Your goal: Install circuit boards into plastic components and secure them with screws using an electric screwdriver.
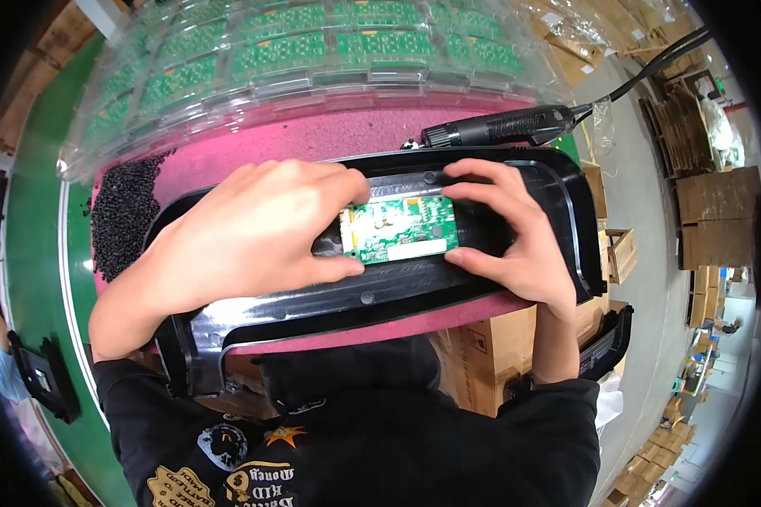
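Observation:
A green circuit board (402, 230) with white connectors lies between my two hands, above the inside of a long black plastic housing (372, 296). My left hand (254, 228) pinches the board's left end, its thumb at the near corner and its fingers at the far one. At the opposite end, the thumb and fingertips of my right hand (520, 232) grip the right corners. Whether the board rests on the housing floor or hovers just over it, I cannot tell. The housing sits on a pink work surface (254, 139).
Clear plastic trays (287, 63) of green boards are stacked at the back. A black electric screwdriver (503, 127) lies behind the housing, its cable running far right. Small black pieces, perhaps screws (125, 224), are heaped left. Cardboard boxes (490, 355) stand below right. Another person's sleeve (4, 372) shows far left.

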A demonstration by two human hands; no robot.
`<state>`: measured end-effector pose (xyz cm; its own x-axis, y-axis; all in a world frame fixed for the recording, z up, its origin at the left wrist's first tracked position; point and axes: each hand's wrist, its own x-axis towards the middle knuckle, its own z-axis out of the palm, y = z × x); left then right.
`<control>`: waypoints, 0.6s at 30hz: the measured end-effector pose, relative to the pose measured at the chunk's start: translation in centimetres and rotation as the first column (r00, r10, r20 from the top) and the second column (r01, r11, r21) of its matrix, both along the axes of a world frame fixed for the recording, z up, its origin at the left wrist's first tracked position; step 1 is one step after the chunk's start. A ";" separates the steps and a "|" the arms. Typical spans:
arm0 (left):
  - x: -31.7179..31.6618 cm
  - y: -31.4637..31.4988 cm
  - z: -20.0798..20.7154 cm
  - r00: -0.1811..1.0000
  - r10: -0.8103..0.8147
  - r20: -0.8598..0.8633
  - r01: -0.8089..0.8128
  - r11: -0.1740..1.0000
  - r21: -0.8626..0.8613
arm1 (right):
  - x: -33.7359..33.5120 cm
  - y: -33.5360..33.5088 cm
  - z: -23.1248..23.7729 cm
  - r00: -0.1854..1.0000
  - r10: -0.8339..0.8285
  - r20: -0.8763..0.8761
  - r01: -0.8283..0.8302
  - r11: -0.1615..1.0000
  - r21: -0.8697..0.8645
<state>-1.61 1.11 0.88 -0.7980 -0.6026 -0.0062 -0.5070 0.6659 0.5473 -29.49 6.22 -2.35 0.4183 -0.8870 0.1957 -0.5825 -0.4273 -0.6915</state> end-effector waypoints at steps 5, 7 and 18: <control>0.0 0.1 -0.5 0.991 -0.035 0.128 0.044 0.997 -0.067 | 0.1 -0.3 -0.6 1.000 0.000 -0.004 0.000 0.999 0.044; -0.2 0.0 -0.7 0.991 -0.039 0.125 0.051 0.994 -0.097 | 0.1 -0.3 -0.9 1.000 -0.013 -0.002 0.013 0.999 0.051; -0.1 0.5 -1.1 0.993 -0.065 0.101 0.073 0.994 -0.079 | 0.4 -0.4 -0.7 0.998 -0.002 -0.058 0.004 0.999 0.045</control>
<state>-1.75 1.63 -0.20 -0.8357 -0.5478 -0.0393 -0.5070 0.7421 0.4385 -29.13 5.83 -3.09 0.4253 -0.8955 0.1312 -0.6236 -0.3949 -0.6746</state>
